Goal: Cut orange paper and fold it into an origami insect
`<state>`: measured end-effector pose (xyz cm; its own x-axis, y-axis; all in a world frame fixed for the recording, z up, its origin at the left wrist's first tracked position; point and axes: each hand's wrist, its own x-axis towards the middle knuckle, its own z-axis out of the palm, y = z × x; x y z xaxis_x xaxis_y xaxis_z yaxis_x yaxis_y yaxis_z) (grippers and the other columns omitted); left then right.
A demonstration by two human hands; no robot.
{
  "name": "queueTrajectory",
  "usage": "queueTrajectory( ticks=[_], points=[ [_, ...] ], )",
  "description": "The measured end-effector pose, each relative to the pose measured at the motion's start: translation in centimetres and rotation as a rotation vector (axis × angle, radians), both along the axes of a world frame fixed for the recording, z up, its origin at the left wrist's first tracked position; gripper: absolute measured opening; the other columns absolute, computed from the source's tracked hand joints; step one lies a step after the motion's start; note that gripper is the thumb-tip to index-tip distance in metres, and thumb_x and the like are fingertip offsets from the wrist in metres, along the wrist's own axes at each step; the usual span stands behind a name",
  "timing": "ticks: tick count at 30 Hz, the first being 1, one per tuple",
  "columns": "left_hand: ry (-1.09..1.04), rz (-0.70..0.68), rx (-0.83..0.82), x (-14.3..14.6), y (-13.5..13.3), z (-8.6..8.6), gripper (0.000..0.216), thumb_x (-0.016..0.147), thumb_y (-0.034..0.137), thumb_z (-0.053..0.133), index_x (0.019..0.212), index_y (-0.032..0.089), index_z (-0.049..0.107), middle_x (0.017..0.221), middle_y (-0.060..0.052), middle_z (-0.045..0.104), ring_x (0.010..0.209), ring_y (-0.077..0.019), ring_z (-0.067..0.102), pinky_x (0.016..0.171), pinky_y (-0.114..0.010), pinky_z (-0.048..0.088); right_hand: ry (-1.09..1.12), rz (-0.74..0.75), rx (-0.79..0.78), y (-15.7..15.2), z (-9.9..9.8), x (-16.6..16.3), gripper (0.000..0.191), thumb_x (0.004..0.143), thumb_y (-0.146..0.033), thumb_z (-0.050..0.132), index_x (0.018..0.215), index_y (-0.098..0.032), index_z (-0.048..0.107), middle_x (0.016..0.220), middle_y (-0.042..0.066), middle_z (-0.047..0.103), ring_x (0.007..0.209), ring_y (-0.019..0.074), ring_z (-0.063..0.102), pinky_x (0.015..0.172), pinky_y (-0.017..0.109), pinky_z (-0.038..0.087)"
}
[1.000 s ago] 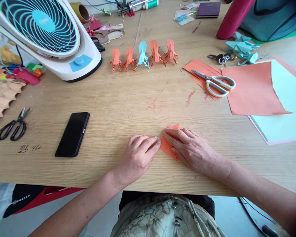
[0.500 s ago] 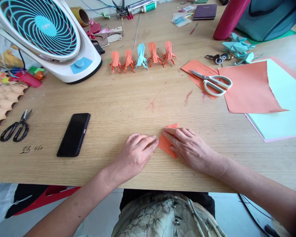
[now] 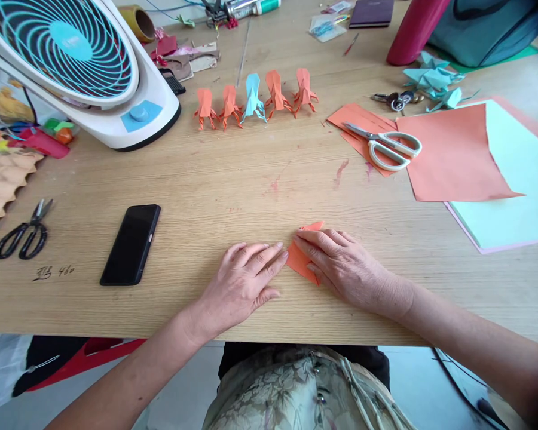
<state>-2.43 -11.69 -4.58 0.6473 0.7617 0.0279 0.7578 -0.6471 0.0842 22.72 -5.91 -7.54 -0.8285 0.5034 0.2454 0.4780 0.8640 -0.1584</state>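
Observation:
A small folded piece of orange paper (image 3: pixel 299 260) lies on the wooden table near its front edge. My right hand (image 3: pixel 347 269) holds it down, fingers and thumb closed over its right part, which hides that side. Just left of the paper is my left hand (image 3: pixel 244 280), palm down and open, its thumb apart from the fingers. The left fingertips reach the paper's left corner; whether they touch it I cannot tell. Farther back stand several folded paper figures in a row, orange ones (image 3: pixel 275 92) and a blue one (image 3: pixel 253 98).
White-handled scissors (image 3: pixel 392 146) lie on orange paper sheets (image 3: pixel 452 158) at the right, over pale green paper (image 3: pixel 497 221). At the left are a phone (image 3: pixel 130 245), black scissors (image 3: pixel 24 233) and a fan (image 3: pixel 138 119). A red bottle (image 3: pixel 415 33) and keys (image 3: pixel 397 100) are at back right.
My left thumb has spread away from its fingers. The right hand stays on the folded paper. The view has shifted slightly.

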Motion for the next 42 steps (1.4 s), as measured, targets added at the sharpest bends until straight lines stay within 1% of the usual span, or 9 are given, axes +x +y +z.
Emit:
queueTrajectory(
  ticks=[10,13,16,22,24,29,33,38,42],
  points=[
    [0.082,0.008,0.012,0.0,-0.6,0.1,0.058,0.101,0.049,0.042,0.153,0.023,0.037,0.163,-0.009,0.030,0.146,-0.0354,0.030,0.115,-0.056,0.025,0.005,0.001,-0.001,0.1,-0.2,0.0,0.039,0.095,-0.018,0.049,0.132,-0.008,0.057,0.141,0.019,0.054,0.113,0.0304,0.058,0.093,0.044,0.050],
    [0.056,-0.090,-0.013,0.4,-0.8,-0.4,0.059,0.103,0.048,0.038,0.154,0.018,0.035,0.162,-0.007,0.033,0.151,-0.0345,0.021,0.119,-0.055,0.017,0.014,-0.004,-0.024,0.1,-0.2,0.0,0.042,0.098,-0.021,0.047,0.137,-0.008,0.054,0.141,0.019,0.054,0.115,0.0305,0.057,0.095,0.045,0.050],
    [0.039,-0.132,-0.045,0.6,-0.8,-0.4,0.059,0.104,0.046,0.036,0.153,0.014,0.035,0.158,-0.009,0.040,0.151,-0.0315,0.023,0.121,-0.055,0.011,0.023,-0.010,-0.034,0.2,-0.2,-0.1,0.042,0.099,-0.023,0.047,0.137,-0.007,0.054,0.138,0.019,0.055,0.113,0.0303,0.057,0.096,0.045,0.050],
    [0.016,-0.089,-0.133,0.7,-1.3,0.0,0.067,0.104,0.050,0.034,0.157,0.010,0.022,0.162,-0.017,0.029,0.152,-0.0318,0.022,0.119,-0.059,0.019,0.077,-0.003,-0.115,0.2,0.2,-0.1,0.042,0.097,-0.021,0.048,0.136,-0.006,0.055,0.138,0.021,0.055,0.119,0.0318,0.055,0.100,0.050,0.049],
    [-0.029,-0.067,-0.140,0.9,-1.3,0.1,0.061,0.104,0.044,0.037,0.156,0.013,0.026,0.160,-0.017,0.034,0.151,-0.0314,0.025,0.119,-0.058,0.023,0.132,0.011,-0.178,0.2,0.5,0.1,0.043,0.097,-0.021,0.048,0.138,-0.009,0.053,0.137,0.021,0.055,0.123,0.0315,0.054,0.102,0.051,0.049],
    [-0.328,0.183,-0.038,2.8,0.8,0.4,0.030,0.101,0.023,0.047,0.129,0.017,0.058,0.127,-0.011,0.066,0.120,-0.0226,0.059,0.103,-0.041,0.046,0.416,-0.058,-0.340,0.6,1.1,0.7,0.047,0.093,-0.011,0.050,0.140,-0.016,0.048,0.130,0.016,0.057,0.120,0.0250,0.056,0.102,0.044,0.050],
    [-0.366,0.381,-0.037,4.6,3.9,-0.1,0.022,0.098,0.026,0.056,0.116,0.015,0.062,0.110,-0.010,0.063,0.105,-0.0232,0.061,0.093,-0.040,0.051,0.532,-0.236,-0.311,1.0,0.6,0.9,0.039,0.090,-0.011,0.051,0.128,-0.019,0.055,0.121,0.012,0.059,0.111,0.0243,0.060,0.096,0.043,0.053],
    [-0.373,0.434,-0.173,5.3,5.8,-0.4,0.012,0.085,0.019,0.072,0.094,0.016,0.064,0.101,-0.006,0.060,0.101,-0.0222,0.061,0.093,-0.040,0.049,0.438,-0.387,-0.274,0.9,0.1,0.9,0.028,0.087,-0.019,0.062,0.115,-0.017,0.061,0.108,0.012,0.058,0.101,0.0265,0.061,0.092,0.046,0.053],
    [-0.398,0.438,-0.212,5.7,5.6,-0.1,0.009,0.083,0.014,0.071,0.083,0.017,0.063,0.094,-0.004,0.062,0.092,-0.0202,0.062,0.085,-0.036,0.050,0.409,-0.403,-0.257,0.9,0.2,0.8,0.024,0.085,-0.019,0.065,0.109,-0.016,0.063,0.104,0.012,0.056,0.099,0.0266,0.060,0.092,0.045,0.052]
  ],
)
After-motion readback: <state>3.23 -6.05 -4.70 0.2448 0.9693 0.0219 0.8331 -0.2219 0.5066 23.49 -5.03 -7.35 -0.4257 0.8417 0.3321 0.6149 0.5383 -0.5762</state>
